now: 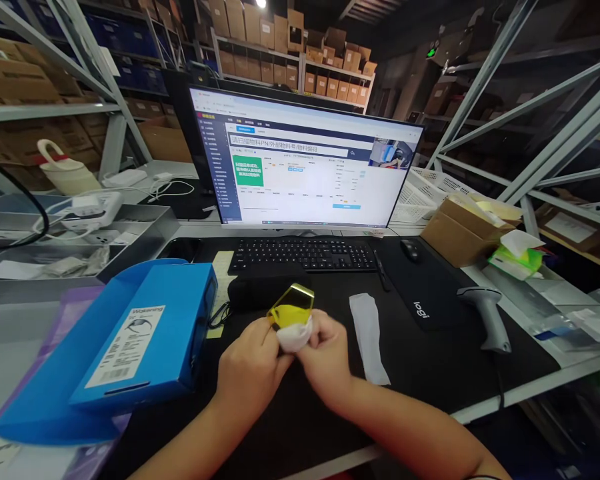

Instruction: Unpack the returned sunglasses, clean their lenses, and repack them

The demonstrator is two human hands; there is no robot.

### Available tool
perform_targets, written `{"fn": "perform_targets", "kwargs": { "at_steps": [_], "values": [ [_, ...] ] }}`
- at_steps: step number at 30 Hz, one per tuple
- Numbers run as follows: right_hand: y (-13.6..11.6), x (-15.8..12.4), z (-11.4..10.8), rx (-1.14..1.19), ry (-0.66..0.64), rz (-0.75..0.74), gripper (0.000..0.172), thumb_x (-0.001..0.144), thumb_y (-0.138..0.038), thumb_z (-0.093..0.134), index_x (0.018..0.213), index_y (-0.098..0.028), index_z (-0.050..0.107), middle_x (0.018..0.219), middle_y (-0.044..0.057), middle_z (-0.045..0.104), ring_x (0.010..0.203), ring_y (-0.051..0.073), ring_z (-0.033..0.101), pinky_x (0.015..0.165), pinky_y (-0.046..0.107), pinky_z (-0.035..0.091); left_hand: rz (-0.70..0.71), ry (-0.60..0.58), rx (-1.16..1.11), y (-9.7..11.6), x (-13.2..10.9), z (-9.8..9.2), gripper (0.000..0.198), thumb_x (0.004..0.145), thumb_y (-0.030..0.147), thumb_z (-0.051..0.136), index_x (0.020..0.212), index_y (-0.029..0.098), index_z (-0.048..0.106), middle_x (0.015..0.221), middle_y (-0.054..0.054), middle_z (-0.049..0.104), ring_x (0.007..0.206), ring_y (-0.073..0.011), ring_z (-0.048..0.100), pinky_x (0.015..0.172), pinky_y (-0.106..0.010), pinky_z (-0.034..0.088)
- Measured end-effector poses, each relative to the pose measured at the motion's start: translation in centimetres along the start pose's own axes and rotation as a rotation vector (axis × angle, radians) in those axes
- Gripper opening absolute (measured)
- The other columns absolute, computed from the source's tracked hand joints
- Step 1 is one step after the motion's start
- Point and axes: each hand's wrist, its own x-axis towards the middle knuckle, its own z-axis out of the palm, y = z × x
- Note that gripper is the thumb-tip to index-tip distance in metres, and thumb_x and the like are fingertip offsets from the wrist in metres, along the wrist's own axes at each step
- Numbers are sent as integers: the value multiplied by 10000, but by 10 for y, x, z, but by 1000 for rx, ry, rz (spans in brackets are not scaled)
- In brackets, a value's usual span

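Steel shelving racks (540, 127) w/ cardboard cartons surround the workstation. Monitor (305, 157) shows a web form, centre rear of desk. Black desk mat (280, 427) lies in front of it, carrying the kbd (303, 255) and Logi mouse pad (427, 307) w/ mouse (410, 250).

Blue box (145, 333) w/ white label lies at left, tilted, near LH. Barcode scanner (487, 317) lies at right, well apart from both hands. White strip of sleeve material (369, 337) lies flat on mat, just beside right hand.

Left hand (247, 367) (LH) and right hand (327, 353) (RH) are closed together at mat centre, approx. in front of kbd. Both grasp yellow piece (291, 307) through white wipe (295, 335); exact finger contact is hidden.

Yellow piece is translucent w/ a gold-toned edge, its lower part wrapped in wipe. Long axis runs approx. lower left to upper right in head view; upper end points toward kbd.

Handling note: keep wipe between fingers and yellow face, hold by edges, apply light even pressure, and keep piece above mat.
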Motion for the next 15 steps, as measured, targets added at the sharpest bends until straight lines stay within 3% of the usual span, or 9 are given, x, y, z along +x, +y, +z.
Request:
{"fn": "perform_targets", "kwargs": {
  "at_steps": [3,7,11,13,15],
  "values": [
    [-5,-3,-2,-68,-53,-25,401,594,-119,671,461,-212,304,495,-62,360,601,123,386,612,255,360,7,11,-46,-3,2,-1,293,956,302,455,764,141,606,759,-100,630,697,-240,634,540,-323,498],
    [-20,21,-10,251,-46,292,479,509,-155,767,508,-217,292,494,-78,415,512,88,363,513,224,327,101,-52,-213,-11,10,-3,172,927,232,508,847,143,632,971,-138,685,930,-258,659,755,-344,562],
    [-30,44,-20,406,-22,404,600,443,-226,851,524,-214,257,509,-70,456,524,100,429,510,225,377,175,-129,-391,-26,16,-5,82,880,204,583,881,151,645,1076,-134,692,1040,-262,641,892,-377,553],
    [-33,51,-30,371,-88,414,610,445,-257,861,527,-211,259,512,-74,435,512,88,401,486,213,353,183,-190,-479,-35,20,-9,35,851,180,618,858,162,647,1109,-122,690,1094,-255,624,934,-373,540],
    [-38,57,-45,243,-268,403,586,472,-232,852,519,-204,269,495,-90,378,489,59,326,467,191,289,198,-303,-550,-43,24,-17,49,826,140,638,851,179,656,1156,-96,684,1196,-244,579,1000,-361,506]
  ]
}}
